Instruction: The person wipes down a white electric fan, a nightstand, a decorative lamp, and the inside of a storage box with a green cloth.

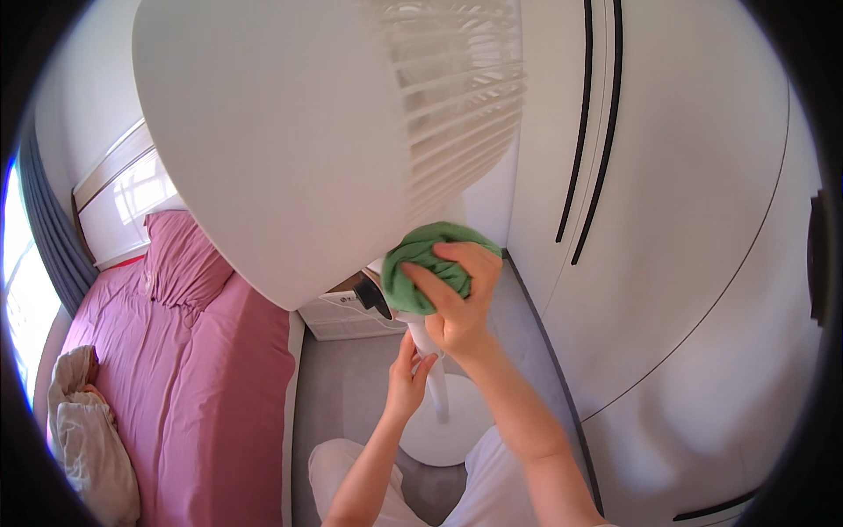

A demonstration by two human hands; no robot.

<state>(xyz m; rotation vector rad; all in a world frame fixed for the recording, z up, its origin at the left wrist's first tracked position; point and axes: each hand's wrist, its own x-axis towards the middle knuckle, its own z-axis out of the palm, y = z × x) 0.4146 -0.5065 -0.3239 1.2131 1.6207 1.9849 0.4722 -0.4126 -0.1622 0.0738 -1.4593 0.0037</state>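
Note:
A white standing fan rises in front of me, its large head [263,140] filling the upper left and middle, with a slatted grille [461,97] along its right side. My right hand [464,307] presses a bunched green cloth [406,285] against the part just below the head, fingers spread over the folds and gripping it. What lies under the cloth is hidden. Lower down, my left hand [408,379] is closed around the fan's white pole [439,400]. The pole stands on a round white base [457,439] between my legs.
At left is a bed with a pink sheet [193,378], a pink pillow [184,259] and a crumpled pale cloth [92,448]. A white box-like cabinet [347,321] stands behind the fan. White wardrobe doors [676,202] with long black handles [597,132] line the right.

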